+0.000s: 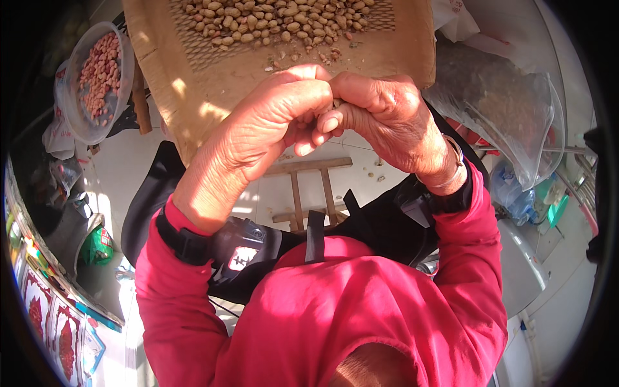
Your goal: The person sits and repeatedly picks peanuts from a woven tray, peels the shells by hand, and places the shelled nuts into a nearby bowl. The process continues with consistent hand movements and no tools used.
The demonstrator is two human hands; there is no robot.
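Observation:
My left hand [271, 113] and my right hand [387, 113] meet fingertip to fingertip above the near edge of a brown-covered table [406, 53]. Pinched between their thumbs and fingers is a small pale-brown peanut [337, 102], mostly hidden by the fingers. The fingers of both hands are curled inward. Beyond them a heap of unshelled peanuts [290, 22] lies on a mesh-patterned part of the tabletop. Bits of shell and skin [331, 57] are scattered between the heap and my hands.
A clear plastic bowl [126, 63] of shelled pink peanuts [100, 67] stands left of the table. To the right hangs a large clear plastic bag [512, 106], with plastic bottles [515, 193] below it. Under my hands, a wooden frame [309, 167] and shell scraps show near the tiled floor.

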